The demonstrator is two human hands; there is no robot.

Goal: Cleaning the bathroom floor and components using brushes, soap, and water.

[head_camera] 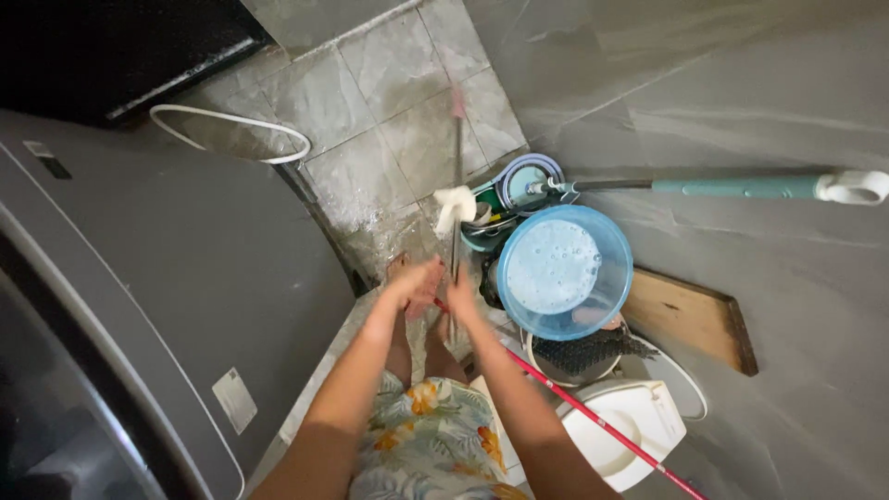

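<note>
both hands (431,289) out front, gripping mop pole (457,185)

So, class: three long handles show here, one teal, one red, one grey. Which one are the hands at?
The grey upright pole with white cloth: both the left hand and right hand meet at its base. The teal handle and red handle lie apart.

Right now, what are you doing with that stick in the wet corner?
A person stands on a wet tiled floor beside a grey appliance, looking down. Both hands, the left hand and the right hand, meet low on a thin upright pole with a white cloth on it. Next to them sits a blue bucket of foamy water, with a teal-handled mop leaning over it. A red pole slants past the white tub.
</note>
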